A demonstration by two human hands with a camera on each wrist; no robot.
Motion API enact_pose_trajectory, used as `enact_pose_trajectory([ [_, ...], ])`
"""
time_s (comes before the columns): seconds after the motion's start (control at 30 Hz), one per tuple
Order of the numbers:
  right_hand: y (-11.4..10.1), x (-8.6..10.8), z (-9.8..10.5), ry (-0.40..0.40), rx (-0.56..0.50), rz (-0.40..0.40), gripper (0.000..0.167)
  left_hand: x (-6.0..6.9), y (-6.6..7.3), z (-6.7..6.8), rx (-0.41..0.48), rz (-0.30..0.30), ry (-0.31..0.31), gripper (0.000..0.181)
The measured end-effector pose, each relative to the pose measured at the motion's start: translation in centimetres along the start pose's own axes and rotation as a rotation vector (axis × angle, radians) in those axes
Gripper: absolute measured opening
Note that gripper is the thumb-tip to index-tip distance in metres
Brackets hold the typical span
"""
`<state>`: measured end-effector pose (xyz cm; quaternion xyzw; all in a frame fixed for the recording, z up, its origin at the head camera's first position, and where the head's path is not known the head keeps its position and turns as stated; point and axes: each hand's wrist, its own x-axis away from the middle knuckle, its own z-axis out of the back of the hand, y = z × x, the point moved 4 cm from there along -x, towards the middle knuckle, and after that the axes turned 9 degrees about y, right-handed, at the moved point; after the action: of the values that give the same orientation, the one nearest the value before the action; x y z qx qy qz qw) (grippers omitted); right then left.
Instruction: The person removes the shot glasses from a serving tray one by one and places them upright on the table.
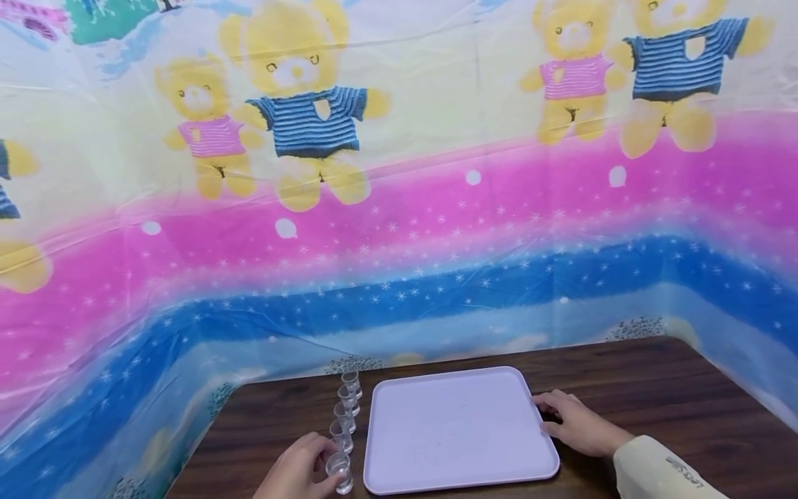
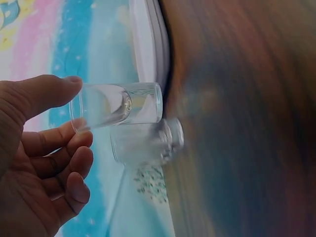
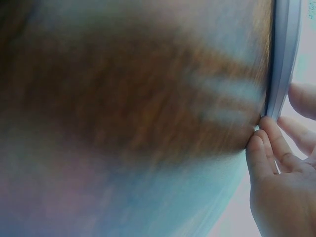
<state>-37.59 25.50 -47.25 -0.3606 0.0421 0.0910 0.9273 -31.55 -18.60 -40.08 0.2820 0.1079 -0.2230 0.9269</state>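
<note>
A small clear shot glass (image 1: 339, 473) stands at the near end of a row of similar glasses. My left hand (image 1: 300, 468) pinches it near the rim between thumb and fingers, the other fingers loosely bent in the left wrist view. The pinched glass (image 2: 118, 103) looks sideways there because the camera is turned, with another clear glass (image 2: 147, 143) behind it. A pale lilac tray (image 1: 461, 430) lies flat right of the row. My right hand (image 1: 580, 421) rests with its fingertips against the tray's right edge; in the right wrist view its fingers (image 3: 276, 148) touch the rim.
More shot glasses (image 1: 346, 400) line up away from me beside the tray's left edge, close together. All stands on a dark wood-grain table (image 1: 648, 402). Behind and around it hangs a curtain (image 1: 424, 208) printed with bears and snowflakes.
</note>
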Motion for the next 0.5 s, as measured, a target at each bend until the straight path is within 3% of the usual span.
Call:
enact_pose_trajectory([
  [0.2,0.4,0.0,0.3,0.001,0.011,-0.009,0.044,0.6,-1.4,0.1,-0.018,0.097,-0.026,0.025],
  [0.5,0.5,0.2,0.4,-0.001,0.01,-0.008,0.044,0.7,-2.3,-0.5,0.025,0.114,-0.038,0.025],
])
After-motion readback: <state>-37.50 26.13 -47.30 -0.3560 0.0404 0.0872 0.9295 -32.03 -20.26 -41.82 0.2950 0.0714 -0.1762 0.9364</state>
